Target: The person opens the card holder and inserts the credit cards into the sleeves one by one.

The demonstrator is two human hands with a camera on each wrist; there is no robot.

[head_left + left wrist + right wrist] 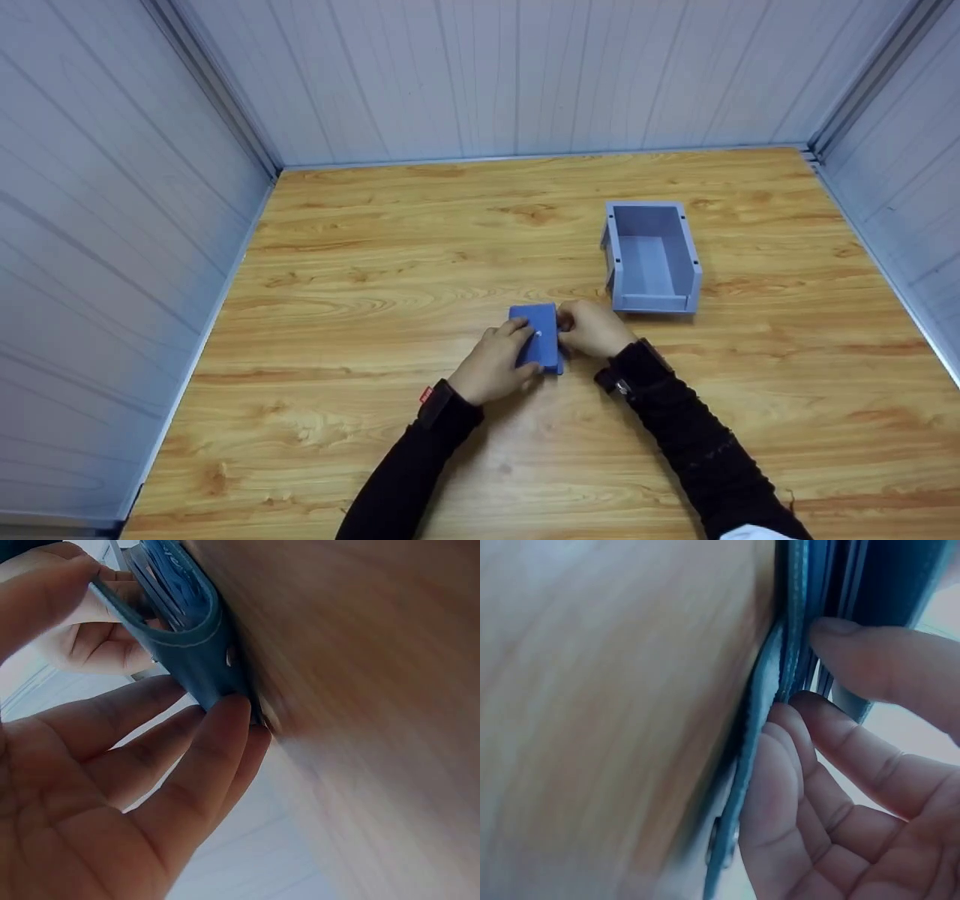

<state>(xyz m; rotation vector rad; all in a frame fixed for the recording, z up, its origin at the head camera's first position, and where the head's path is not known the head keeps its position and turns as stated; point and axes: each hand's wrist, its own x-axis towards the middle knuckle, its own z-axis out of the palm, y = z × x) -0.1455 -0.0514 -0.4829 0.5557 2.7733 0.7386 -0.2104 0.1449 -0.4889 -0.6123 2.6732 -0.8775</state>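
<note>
A blue card wallet [544, 351] lies on the wooden table, its cover partly raised, with a small metal snap [230, 656] on the outside. My left hand [495, 364] grips it from the left, fingers over the cover and against the folded spine, thumb by the near edge. From the right, my right hand [598, 330] pinches at the wallet's open side. In the right wrist view its thumb touches the inner sleeves [832, 585], and its curled fingers lie against a strap [754, 716] with a metal stud [722, 840]. Several layered sleeves show inside the fold.
A grey open-front plastic bin [654, 303] stands behind and right of my right hand. White panel walls [480, 82] border the wooden table [360, 300] at the back and both sides.
</note>
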